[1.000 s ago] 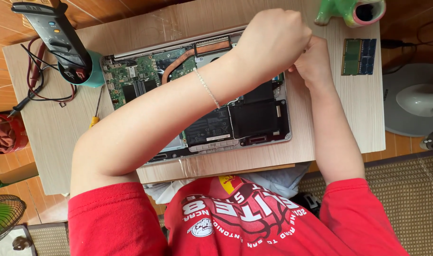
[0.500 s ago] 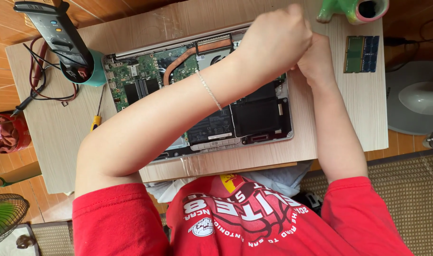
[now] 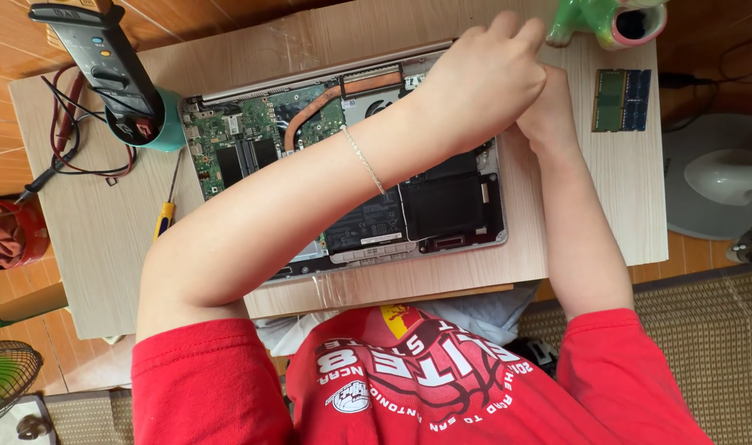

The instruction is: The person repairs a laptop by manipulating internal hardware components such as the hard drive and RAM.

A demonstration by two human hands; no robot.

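Head view, the only 1 there is: an opened laptop (image 3: 343, 165) lies bottom-up on a small wooden table (image 3: 104, 272), long axis running left to right across the frame, hinge edge pointing away from the person. Both hands are bunched at its far right corner. The left hand (image 3: 483, 86) is curled over the spot, fingers bent, and the right hand (image 3: 549, 115) sits tucked under it; can't tell what either pinches, it's all hidden. Looks like fiddly work on something small at that corner, so the next bit probably needs a steady, light touch. A yellow-handled screwdriver (image 3: 168, 202) lies left of the laptop, a memory stick (image 3: 621, 100) to the right.
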